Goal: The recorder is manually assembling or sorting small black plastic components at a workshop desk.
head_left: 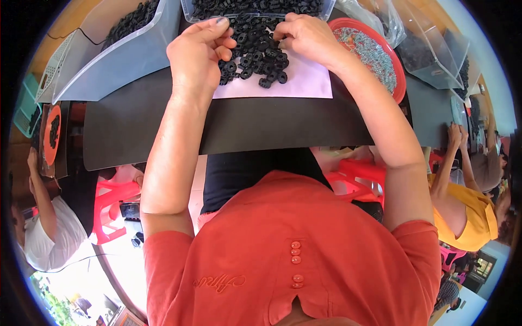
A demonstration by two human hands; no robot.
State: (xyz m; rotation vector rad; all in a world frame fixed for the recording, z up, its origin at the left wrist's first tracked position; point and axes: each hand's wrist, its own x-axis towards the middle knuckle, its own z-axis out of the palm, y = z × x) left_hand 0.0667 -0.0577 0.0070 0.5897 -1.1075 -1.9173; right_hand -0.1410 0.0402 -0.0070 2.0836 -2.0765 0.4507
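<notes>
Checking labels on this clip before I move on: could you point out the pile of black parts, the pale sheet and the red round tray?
pile of black parts (260,57), head view, middle of the pile
pale sheet (311,82), head view, bare lower right area
red round tray (401,87), head view, lower right rim

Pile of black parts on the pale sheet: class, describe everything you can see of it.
The pile is a loose heap of small, rounded, plastic-looking black pieces, some with visible holes. It lies on a pale sheet, just before a clear bin of similar pieces. The right hand is at its right edge; the left hand is by its left side, contact unclear.
</notes>
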